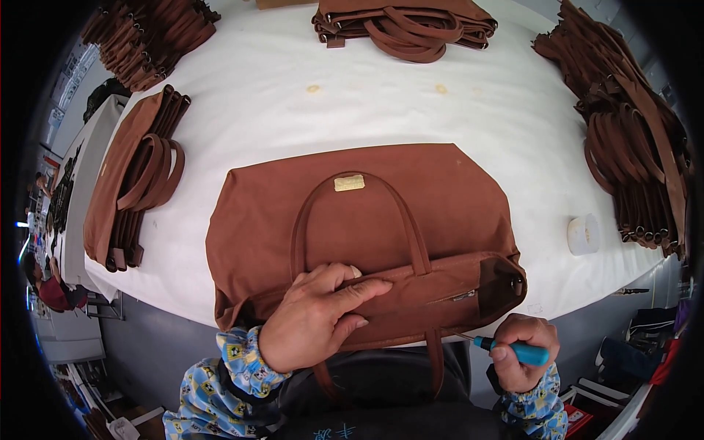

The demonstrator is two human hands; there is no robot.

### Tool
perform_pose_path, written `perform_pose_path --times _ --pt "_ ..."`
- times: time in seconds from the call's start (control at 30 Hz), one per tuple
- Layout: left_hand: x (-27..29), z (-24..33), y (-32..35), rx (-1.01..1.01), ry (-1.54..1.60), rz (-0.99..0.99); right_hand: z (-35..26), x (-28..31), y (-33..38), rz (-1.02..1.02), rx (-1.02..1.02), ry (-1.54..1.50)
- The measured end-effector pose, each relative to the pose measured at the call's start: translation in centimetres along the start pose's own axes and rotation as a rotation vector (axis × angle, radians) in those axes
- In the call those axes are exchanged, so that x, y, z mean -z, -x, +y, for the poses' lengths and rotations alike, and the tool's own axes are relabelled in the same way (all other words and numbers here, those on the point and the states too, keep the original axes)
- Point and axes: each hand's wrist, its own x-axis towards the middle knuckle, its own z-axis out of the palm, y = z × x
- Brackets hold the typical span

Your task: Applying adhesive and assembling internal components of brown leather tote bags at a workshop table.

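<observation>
A brown handbag [455,198] lies flat before me, its mouth facing me and partly spread. On its front panel sits a small gold plate [349,182], framed by a looped handle [414,235]. Inside the mouth a zipper [456,296] shows. My left hand [312,315] rests over the bag's opening, index finger stretched along the edge and thumb apart. In my right hand [529,336] is a teal-handled tool [488,343] with a thin metal shaft; its tip is at the bag's near edge, beside the second handle [434,359]. Whether the tip touches the bag I cannot tell.
The bag is on a white-covered table [257,110]. Brown bags lie at the left [128,176] and far middle [411,29]; bag piles stand far left [150,44] and right [631,139]. A translucent tub [584,235] stands right. Another person [59,290] is at far left.
</observation>
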Motion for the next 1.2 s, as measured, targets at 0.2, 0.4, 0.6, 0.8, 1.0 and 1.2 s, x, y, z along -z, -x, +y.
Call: perform_pose_path --times 0.2,0.4,0.6,0.8,1.0,1.2 --pt "-0.1 0.2 0.2 0.019 0.026 0.006 -0.4 -0.6 0.5 0.241 -0.086 -0.149" --pt "-0.2 0.2 0.6 0.02 0.018 0.04 -1.3 -1.3 -1.0 0.192 -0.157 -0.113" --pt "-0.3 0.1 0.7 0.017 0.021 0.058 -1.3 -1.6 -1.6 0.168 -0.158 -0.077" --pt "-0.7 -0.1 0.9 -0.025 0.023 0.144 -1.3 -1.9 -2.1 0.074 -0.117 -0.049" --pt "-1.3 -0.2 1.1 -0.072 -0.025 0.218 -1.1 -2.1 -2.3 0.047 -0.07 0.001" --pt "-1.3 -0.4 1.2 -0.082 -0.025 0.226 -1.4 -2.4 -2.2 0.086 -0.096 0.018"
